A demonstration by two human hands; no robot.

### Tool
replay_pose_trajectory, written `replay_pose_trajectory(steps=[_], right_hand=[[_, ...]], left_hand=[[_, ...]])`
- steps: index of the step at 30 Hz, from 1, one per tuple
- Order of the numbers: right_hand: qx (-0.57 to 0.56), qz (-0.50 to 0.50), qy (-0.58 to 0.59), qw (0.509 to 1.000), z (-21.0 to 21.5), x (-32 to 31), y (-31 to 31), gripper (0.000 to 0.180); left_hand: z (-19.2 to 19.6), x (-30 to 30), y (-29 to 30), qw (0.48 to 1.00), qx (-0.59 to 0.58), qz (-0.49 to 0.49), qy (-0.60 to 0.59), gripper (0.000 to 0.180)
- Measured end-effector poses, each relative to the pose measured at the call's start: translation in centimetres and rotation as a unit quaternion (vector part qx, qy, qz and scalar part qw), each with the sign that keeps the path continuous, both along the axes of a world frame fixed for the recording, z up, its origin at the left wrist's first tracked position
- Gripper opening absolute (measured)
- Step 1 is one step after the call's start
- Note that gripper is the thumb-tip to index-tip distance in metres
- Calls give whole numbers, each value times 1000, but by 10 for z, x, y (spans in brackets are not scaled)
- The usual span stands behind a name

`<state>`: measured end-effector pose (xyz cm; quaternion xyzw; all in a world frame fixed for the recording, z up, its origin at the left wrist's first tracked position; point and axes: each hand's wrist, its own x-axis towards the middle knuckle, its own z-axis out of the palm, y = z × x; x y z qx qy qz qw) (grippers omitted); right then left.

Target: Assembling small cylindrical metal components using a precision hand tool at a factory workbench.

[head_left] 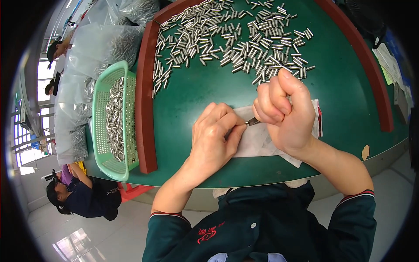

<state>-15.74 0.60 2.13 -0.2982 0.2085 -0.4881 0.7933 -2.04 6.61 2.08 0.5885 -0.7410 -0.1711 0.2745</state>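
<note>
My left hand [214, 136] is closed in a pinch, thumb against the bent forefinger. Whatever its fingers hold is mostly hidden. My right hand [288, 114] is a fist with the thumb pressed on top, set a little higher and to the right. A slim dark piece with a shiny end [252, 122] runs from under the right fist to the left fingertips; its kind cannot be made out. Below both hands a whitish plastic bag [255, 142] lies flat on the green tabletop [192, 89]. Beyond them, many short metal pins [262, 56] are spread in a loose heap.
A red-brown rail [146, 109] borders the table on the left, another [371, 74] on the right. Outside the left rail stands a light green basket [98, 118] of metal pins, beside clear bags [83, 56] of metal parts. Another person [83, 192] sits at far left.
</note>
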Motion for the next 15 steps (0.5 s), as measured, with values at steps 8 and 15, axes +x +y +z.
replay_pose_trajectory(steps=[8,15], right_hand=[[-22,3,3,1000,6,0,1,42],[-22,-4,-19,1000,4,-9,0,43]], left_hand=[[2,1,0,1000,4,2,7,10],[3,20,-2,891,165,48,421,7]])
